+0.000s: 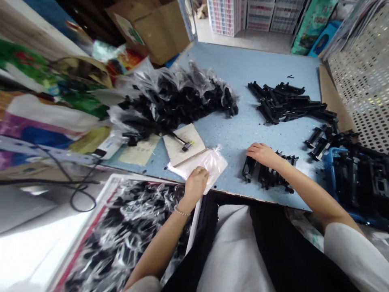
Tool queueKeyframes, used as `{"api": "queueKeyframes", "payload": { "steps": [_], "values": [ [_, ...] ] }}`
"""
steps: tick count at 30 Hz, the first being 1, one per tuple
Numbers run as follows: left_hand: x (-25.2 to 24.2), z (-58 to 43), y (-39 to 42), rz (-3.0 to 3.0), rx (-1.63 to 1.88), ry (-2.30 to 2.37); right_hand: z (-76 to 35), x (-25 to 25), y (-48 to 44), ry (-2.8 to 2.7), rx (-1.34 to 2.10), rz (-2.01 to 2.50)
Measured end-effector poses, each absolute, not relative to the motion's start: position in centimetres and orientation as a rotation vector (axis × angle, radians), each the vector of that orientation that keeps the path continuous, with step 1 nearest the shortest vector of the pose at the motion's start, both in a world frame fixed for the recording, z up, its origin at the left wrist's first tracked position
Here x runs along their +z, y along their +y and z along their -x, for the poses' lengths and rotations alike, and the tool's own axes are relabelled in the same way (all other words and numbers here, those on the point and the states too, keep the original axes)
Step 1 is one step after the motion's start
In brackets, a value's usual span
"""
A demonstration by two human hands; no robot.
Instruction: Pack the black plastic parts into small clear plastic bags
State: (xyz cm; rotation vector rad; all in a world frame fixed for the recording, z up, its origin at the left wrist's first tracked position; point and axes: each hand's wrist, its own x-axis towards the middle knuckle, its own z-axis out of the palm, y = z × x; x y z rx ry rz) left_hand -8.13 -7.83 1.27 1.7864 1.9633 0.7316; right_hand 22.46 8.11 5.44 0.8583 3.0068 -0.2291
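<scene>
My left hand (196, 182) rests curled on a stack of clear plastic bags (212, 162) at the near edge of the blue table (243, 129); it seems to pinch the top bag. My right hand (263, 154) lies with fingers bent over a small row of black plastic parts (267, 174) near the front edge, touching them. Whether it grips one is unclear.
A pile of bagged black parts (179, 99) lies at the table's left, loose black parts (285, 103) at the right. A blue crate (358, 178) holds more parts. A box of bagged parts (121, 231) sits by my left knee. A small brush (182, 144) lies on cardboard.
</scene>
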Motion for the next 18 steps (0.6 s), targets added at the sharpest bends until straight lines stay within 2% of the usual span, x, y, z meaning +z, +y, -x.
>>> {"api": "queueKeyframes", "payload": {
  "steps": [2,4,5,7,9,11,14,18],
  "values": [
    [1.2,9.4,-6.7,-1.553,0.832,1.955,-21.9,5.9,8.4,3.013,-0.296,-0.955],
    [1.7,10.7,-5.6,-1.261,0.906,1.839,-21.5,6.4,7.7,3.021,-0.566,-1.197],
    [2.0,11.1,-5.2,-1.117,0.932,1.751,-21.2,6.5,6.9,2.997,-0.829,-1.316],
    [2.6,11.2,-4.6,-0.953,0.932,1.606,-20.2,6.3,4.7,2.786,-1.611,-1.432],
    [2.9,10.5,-4.4,-0.93,0.925,1.55,-18.8,5.5,1.8,2.277,-2.441,-1.301],
    [2.8,9.5,-4.3,-0.967,0.981,1.579,-17.3,4.3,-1.0,1.692,-2.923,-1.112],
    [2.4,8.5,-4.4,-1.013,1.097,1.69,-16.2,2.8,-3.8,1.231,-3.1,-1.207],
    [1.9,8.3,-5.2,-1.316,1.004,1.793,-17.0,1.9,-5.1,1.041,-3.134,-1.479]
  ]
}}
